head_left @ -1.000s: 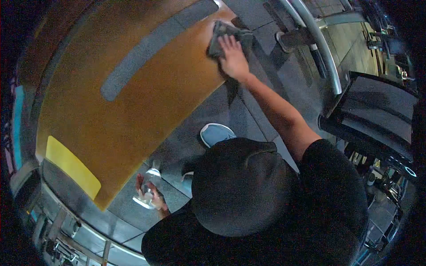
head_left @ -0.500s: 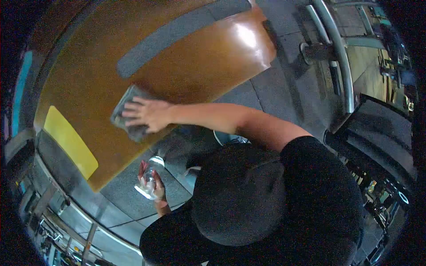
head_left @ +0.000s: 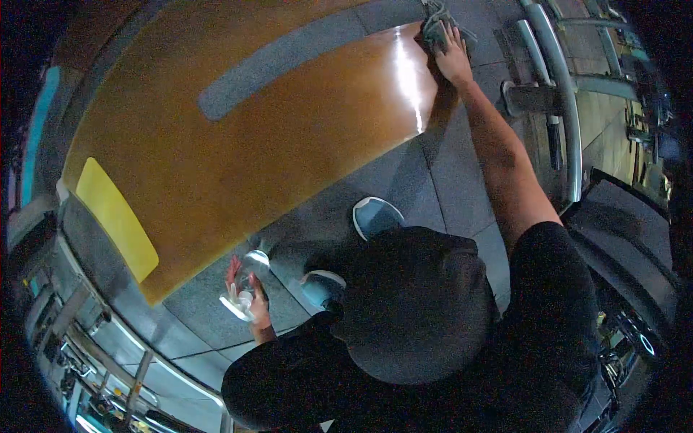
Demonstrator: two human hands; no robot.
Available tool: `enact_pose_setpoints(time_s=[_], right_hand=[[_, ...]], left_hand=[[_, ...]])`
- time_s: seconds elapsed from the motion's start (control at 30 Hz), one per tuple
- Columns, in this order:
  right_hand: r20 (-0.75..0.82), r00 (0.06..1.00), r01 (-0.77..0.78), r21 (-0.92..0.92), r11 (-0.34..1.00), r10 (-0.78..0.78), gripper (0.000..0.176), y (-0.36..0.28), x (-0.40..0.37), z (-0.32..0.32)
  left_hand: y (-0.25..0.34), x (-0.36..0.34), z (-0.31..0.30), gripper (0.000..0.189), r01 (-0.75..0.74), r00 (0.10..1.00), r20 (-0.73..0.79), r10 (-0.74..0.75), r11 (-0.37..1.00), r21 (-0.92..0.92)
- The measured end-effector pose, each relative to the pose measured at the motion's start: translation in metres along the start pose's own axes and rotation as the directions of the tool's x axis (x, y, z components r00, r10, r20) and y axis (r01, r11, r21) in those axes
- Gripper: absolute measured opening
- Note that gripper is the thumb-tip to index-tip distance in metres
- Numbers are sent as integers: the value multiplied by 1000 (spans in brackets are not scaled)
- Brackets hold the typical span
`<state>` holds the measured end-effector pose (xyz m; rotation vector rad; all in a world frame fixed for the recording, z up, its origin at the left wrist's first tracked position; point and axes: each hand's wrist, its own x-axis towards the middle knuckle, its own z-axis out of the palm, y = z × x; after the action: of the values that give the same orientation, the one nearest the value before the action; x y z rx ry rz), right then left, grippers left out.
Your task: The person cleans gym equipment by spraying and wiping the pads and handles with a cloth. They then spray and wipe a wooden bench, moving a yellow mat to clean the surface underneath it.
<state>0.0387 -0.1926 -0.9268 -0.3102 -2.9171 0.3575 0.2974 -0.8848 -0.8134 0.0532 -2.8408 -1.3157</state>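
My right hand (head_left: 453, 58) is stretched out at the top, pressed on a crumpled grey cloth (head_left: 439, 27) at the right end of the brown board (head_left: 289, 130). Near the board's lower edge, my left hand (head_left: 249, 292) has its fingers wrapped round a clear spray bottle (head_left: 253, 268) with a white top. A long grey strip (head_left: 289, 58) runs along the board's upper part. At the lower left corner of the board lies a yellow strip (head_left: 115, 216). Bright light reflects off the board's right end.
Two shoes (head_left: 377, 218) show on the grey tiled floor (head_left: 209, 317) below the board. Metal rails (head_left: 567, 108) stand at the right, and more metal framing (head_left: 123, 332) curves along the lower left. A dark padded object (head_left: 628, 209) sits at the right.
My right hand has swept with the cloth from the board's lower middle up to its far right end. My left hand and the bottle have stayed almost in place.
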Motion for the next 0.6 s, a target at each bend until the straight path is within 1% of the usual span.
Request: enact_pose_setpoints(time_s=[0.07,0.1,0.13,0.17,0.2,0.23,0.27,0.3,0.33,0.37,0.4,0.43,0.47,0.5,0.57,0.6], right_hand=[[-62,996,-65,-9,998,65,80,-25,-3,10],[-190,978,88,7,996,-85,70,-39,-2,22],[-140,985,104,10,995,-101,71,-73,-10,24],[-96,980,176,23,984,-173,69,-110,-18,28],[32,985,162,130,978,-167,74,-158,-30,23],[59,967,247,26,969,-248,73,-192,-40,39],[72,947,294,195,936,-313,71,-241,-51,22],[26,917,375,277,885,-397,68,-275,-58,25],[-12,897,416,358,836,-442,66,-313,-68,17],[59,873,413,435,800,-483,67,-344,-75,24],[174,793,442,495,748,-583,67,-372,-81,33],[288,654,550,454,701,-699,71,-398,-87,13],[209,610,604,503,619,-765,78,-414,-108,38],[233,538,651,495,575,-810,85,-429,-118,37],[248,532,656,484,579,-810,85,-423,-118,36],[269,527,654,478,587,-806,84,-415,-119,33]], left_hand=[[0,-2,2,45,15,1000,-26,-16,1000,-19],[-1,-2,5,44,24,998,-50,-26,999,-37],[-4,-1,7,44,21,998,-54,-23,999,-46],[-9,-2,6,45,5,999,-53,-7,999,-36],[-13,-3,5,45,-11,999,-47,10,1000,-26],[-9,-1,4,45,-20,999,-35,20,1000,-9],[-11,0,3,45,-23,999,-29,23,1000,-11],[-15,0,1,44,-28,1000,-8,28,999,25],[-16,0,-1,44,-33,999,12,32,998,61],[-15,0,1,44,-38,999,9,38,998,58],[-14,1,2,44,-71,997,-1,71,996,50],[-14,1,2,44,-104,994,-10,104,994,43],[-13,3,0,44,-108,994,-13,108,993,42],[-10,3,-3,44,-105,995,7,104,993,61],[-10,4,-2,44,-105,994,19,104,992,75],[-12,1,-3,44,-44,999,24,43,996,74]])
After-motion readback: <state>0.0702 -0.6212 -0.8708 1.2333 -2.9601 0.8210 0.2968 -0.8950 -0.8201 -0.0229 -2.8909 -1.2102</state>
